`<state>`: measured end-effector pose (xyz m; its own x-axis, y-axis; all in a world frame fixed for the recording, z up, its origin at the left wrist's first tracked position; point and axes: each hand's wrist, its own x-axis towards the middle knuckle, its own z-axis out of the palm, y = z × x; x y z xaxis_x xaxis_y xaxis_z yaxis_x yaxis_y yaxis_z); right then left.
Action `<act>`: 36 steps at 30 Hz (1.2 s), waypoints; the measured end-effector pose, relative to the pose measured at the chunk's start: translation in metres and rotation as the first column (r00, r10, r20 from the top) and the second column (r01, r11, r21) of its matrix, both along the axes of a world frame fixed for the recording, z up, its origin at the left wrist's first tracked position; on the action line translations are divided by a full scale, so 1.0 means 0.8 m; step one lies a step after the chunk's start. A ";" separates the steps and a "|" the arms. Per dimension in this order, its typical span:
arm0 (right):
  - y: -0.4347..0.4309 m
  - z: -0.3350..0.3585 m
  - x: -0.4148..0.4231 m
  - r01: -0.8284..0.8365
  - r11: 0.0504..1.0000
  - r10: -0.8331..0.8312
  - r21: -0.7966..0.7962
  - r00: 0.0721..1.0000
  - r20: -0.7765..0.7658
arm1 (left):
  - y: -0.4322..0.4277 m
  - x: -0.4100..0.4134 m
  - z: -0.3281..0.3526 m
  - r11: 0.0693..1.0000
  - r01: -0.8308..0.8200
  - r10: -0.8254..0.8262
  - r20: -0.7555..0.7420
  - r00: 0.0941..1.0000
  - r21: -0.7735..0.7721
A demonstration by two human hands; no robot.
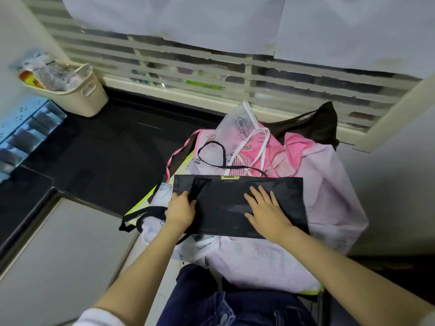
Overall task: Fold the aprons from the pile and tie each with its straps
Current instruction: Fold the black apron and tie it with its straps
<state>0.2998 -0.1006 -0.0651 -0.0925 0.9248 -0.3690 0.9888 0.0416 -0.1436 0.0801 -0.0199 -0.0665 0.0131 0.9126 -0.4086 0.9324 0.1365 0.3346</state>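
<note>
Black apron (pixel 226 208): folded into a flat, wide rectangle, it lies on top of the pile, directly in front of the person, with a small yellow tag at the middle of its far edge.
Pile of aprons (pixel 329 184): a loose heap under and behind the black apron. It has pale pink cloth on the right, a bright pink apron (pixel 294 147) behind, a white printed one (pixel 237 123) with white straps at the back, and a dark brown one (pixel 317 123) nearest the window.
Left hand (pixel 180 209): it is at the left end of the black apron, with fingers curled round the bunched black strap (pixel 192 195).
Right hand (pixel 266 208): it lies flat on the right half of the black apron, with fingers straight and spread, pressing the fabric and holding nothing.
Loose strap loop (pixel 141 215): black, it trails off the pile's left side.
Counter (pixel 106 149): dark and glossy, to the left of the pile.
Basket (pixel 90 95): cream plastic, in the counter's far left corner, stuffed with clear packets.
Window (pixel 211 67): slatted, behind the counter.
</note>
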 end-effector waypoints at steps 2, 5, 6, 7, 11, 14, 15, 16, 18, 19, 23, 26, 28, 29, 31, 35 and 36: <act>0.003 -0.001 -0.007 -0.007 1.000 0.007 -0.004 1.000 0.016 | 0.005 -0.011 -0.003 1.000 0.014 -0.015 0.022 1.000 0.009; 0.009 -0.002 -0.017 -0.017 1.000 0.017 0.005 1.000 0.022 | 0.018 -0.025 0.004 0.998 -0.038 0.033 0.085 0.996 0.053; 0.012 -0.002 -0.021 -0.018 1.000 0.018 0.004 1.000 0.022 | 0.021 -0.031 0.007 0.997 -0.061 0.055 0.101 0.993 0.056; 0.015 -0.002 -0.024 -0.016 1.000 0.016 0.002 1.000 0.020 | 0.025 -0.035 0.009 0.996 -0.075 0.069 0.111 0.991 0.048; 0.028 -0.003 -0.034 0.016 1.000 -0.015 -0.016 0.999 0.032 | 0.037 -0.046 0.009 0.996 -0.084 0.084 0.126 0.988 -0.003; 0.034 -0.007 -0.035 0.045 0.998 -0.043 -0.040 0.998 0.040 | 0.041 -0.051 0.004 0.996 -0.078 0.083 0.118 0.990 -0.047; 0.034 -0.008 -0.034 0.054 0.998 -0.052 -0.043 0.998 0.038 | 0.042 -0.052 0.003 0.995 -0.083 0.090 0.122 0.989 -0.063; 0.035 -0.009 -0.033 0.062 0.997 -0.060 -0.046 0.998 0.036 | 0.042 -0.054 0.001 0.994 -0.082 0.090 0.127 0.988 -0.070; 0.036 -0.010 -0.033 0.071 0.996 -0.070 -0.049 0.997 0.031 | 0.041 -0.058 -0.001 0.995 -0.068 0.077 0.132 0.988 -0.070; 0.036 -0.010 -0.033 0.073 0.996 -0.072 -0.051 0.997 0.026 | 0.041 -0.059 0.000 0.995 -0.066 0.075 0.131 0.989 -0.071; 0.038 -0.011 -0.036 0.071 0.996 -0.071 -0.052 0.997 0.002 | 0.040 -0.064 -0.002 0.995 -0.068 0.077 0.130 0.989 -0.071; 0.040 -0.012 -0.038 0.082 0.995 -0.082 -0.052 0.997 -0.004 | 0.042 -0.067 -0.004 0.994 -0.073 0.085 0.160 0.983 -0.080; 0.040 -0.013 -0.037 0.081 0.995 -0.081 -0.055 0.997 0.000 | 0.040 -0.064 -0.003 0.991 -0.116 0.128 0.206 0.970 -0.069; 0.041 -0.014 -0.037 0.082 0.995 -0.082 -0.057 0.997 -0.007 | 0.036 -0.060 -0.003 0.990 -0.136 0.140 0.210 0.968 -0.034; 0.042 -0.014 -0.036 0.094 0.993 -0.096 -0.068 0.995 -0.035 | 0.026 -0.046 0.001 0.989 -0.066 0.052 0.103 0.993 0.133; 0.051 -0.009 -0.033 0.128 0.989 -0.136 -0.080 0.985 -0.106 | -0.009 0.012 0.008 0.936 0.295 -0.301 0.001 0.954 0.193; 0.052 -0.008 -0.033 0.134 0.988 -0.142 -0.070 0.983 -0.120 | -0.020 0.026 0.004 0.920 0.381 -0.381 -0.017 0.924 0.095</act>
<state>0.2735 -0.0588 -0.0711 -0.0141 0.9079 -0.4190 0.9586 -0.1068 -0.2638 0.1006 -0.0358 -0.0633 0.3682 0.8730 -0.3198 0.9070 -0.2616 0.3300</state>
